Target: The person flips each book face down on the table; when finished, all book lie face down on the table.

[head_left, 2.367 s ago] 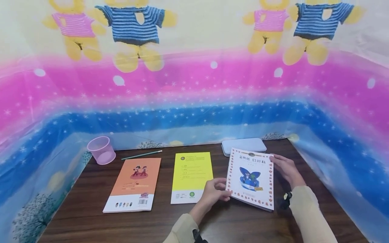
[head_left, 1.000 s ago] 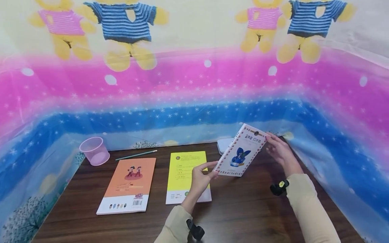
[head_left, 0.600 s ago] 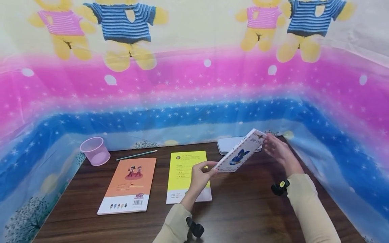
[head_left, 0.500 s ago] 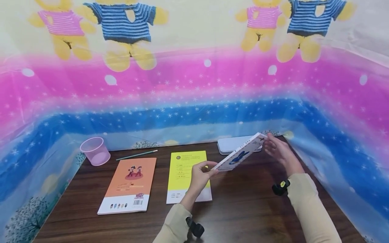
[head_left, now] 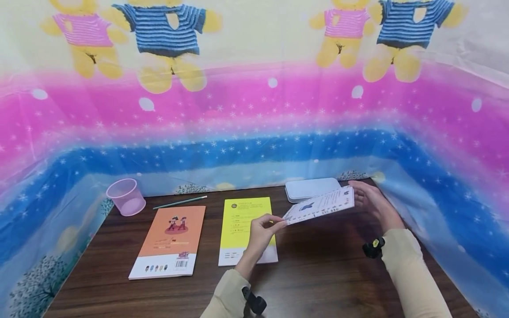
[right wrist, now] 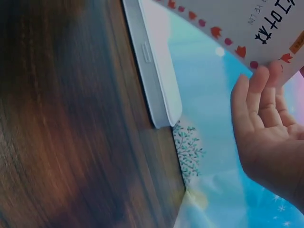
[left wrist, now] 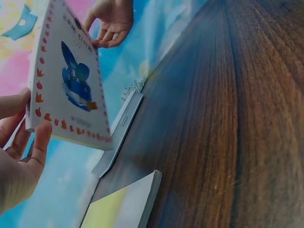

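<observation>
A white picture book (head_left: 320, 206) with a leaf border and a blue winged figure on its cover is held above the table, seen nearly edge-on in the head view. My left hand (head_left: 262, 232) pinches its near left corner between thumb and fingers; the left wrist view shows the cover (left wrist: 78, 76) and this grip plainly. At the opposite corner, my right hand (head_left: 374, 203) grips the book. In the right wrist view the right hand's curled fingertips (right wrist: 259, 78) lie on the cover, with the thumb mostly hidden behind it.
Behind the book lies a white tin case (head_left: 308, 189). A yellow book (head_left: 246, 229) is left of it, partly behind my left hand. Farther left are an orange book (head_left: 171, 238), a green pencil (head_left: 180, 202) and a pink mesh cup (head_left: 126, 197). A patterned cloth (head_left: 254, 110) surrounds the wooden table (head_left: 318, 282).
The book was raised and swung between both hands, its cover turning from facing me to a flat, shallow angle. My right hand dipped slightly just now; the left stayed about in place.
</observation>
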Action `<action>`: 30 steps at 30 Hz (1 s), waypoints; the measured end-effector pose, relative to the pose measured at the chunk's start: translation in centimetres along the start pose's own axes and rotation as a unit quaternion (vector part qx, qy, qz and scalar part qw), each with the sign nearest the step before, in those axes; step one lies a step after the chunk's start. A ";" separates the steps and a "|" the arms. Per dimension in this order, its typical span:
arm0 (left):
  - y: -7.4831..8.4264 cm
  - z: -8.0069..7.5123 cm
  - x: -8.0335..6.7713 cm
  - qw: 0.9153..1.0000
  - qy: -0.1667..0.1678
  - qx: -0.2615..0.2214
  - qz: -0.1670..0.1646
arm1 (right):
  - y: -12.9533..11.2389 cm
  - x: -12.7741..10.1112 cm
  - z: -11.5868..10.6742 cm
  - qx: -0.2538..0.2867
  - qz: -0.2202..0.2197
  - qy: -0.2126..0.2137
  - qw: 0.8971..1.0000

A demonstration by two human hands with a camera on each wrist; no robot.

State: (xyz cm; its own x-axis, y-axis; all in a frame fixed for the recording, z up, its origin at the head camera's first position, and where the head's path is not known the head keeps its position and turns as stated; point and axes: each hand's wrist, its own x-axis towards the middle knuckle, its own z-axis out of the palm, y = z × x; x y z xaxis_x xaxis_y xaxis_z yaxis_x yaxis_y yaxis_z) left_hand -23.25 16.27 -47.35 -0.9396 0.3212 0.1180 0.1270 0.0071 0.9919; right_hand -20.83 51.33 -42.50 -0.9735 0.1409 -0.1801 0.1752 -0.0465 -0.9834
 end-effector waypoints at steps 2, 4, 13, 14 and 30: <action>-0.1 0.0 -0.1 1.000 0.001 -0.005 -0.003 | 0.1 0.0 0.0 0.003 -0.005 -0.006 1.000; -0.2 0.0 -0.2 1.000 0.002 -0.010 -0.010 | 0.2 0.0 0.0 0.007 -0.010 -0.006 1.000; 0.5 0.0 -0.9 0.998 0.031 0.013 -0.052 | 1.2 0.5 -0.6 -0.045 -0.029 -0.006 0.999; -0.1 0.1 -0.7 0.998 0.036 0.012 -0.057 | 1.3 0.5 -0.6 -0.048 -0.030 -0.006 0.998; -2.1 2.1 -1.7 0.993 -0.071 0.035 -0.090 | 3.0 0.9 -1.5 -0.163 0.024 0.025 0.986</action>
State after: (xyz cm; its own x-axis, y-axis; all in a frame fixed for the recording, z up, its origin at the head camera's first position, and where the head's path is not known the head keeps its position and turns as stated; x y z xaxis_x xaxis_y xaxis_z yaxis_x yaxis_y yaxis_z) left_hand -21.25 17.69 -49.75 -0.8958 0.4384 -0.0730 -0.0122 0.1398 0.9901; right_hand -20.97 52.81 -45.63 -0.9558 0.1956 -0.2196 0.2672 0.2657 -0.9263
